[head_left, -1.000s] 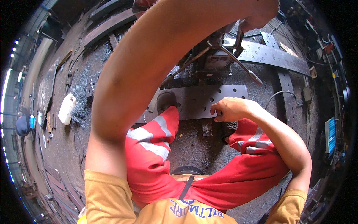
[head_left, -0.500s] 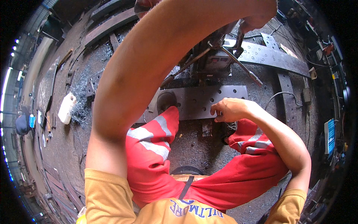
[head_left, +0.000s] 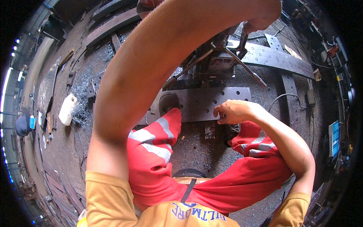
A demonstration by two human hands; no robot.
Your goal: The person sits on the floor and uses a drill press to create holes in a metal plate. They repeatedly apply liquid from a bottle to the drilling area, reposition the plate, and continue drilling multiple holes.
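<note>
While my left hand (head_left: 264,19) grips the drill press's feed handle (head_left: 242,39), my right hand (head_left: 232,111) closes on the perforated steel plate (head_left: 211,102) lying on the floor; drilling seems underway, needing steady downward feed.

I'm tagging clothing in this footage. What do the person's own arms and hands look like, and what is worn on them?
Both hands are bare, with no gloves: the right hand and the left hand. The forearms are bare too, without watch, bands or markings. Short mustard-yellow T-shirt sleeves end at the upper arms, the right one showing at the lower right edge. No cables run along either arm.
</note>
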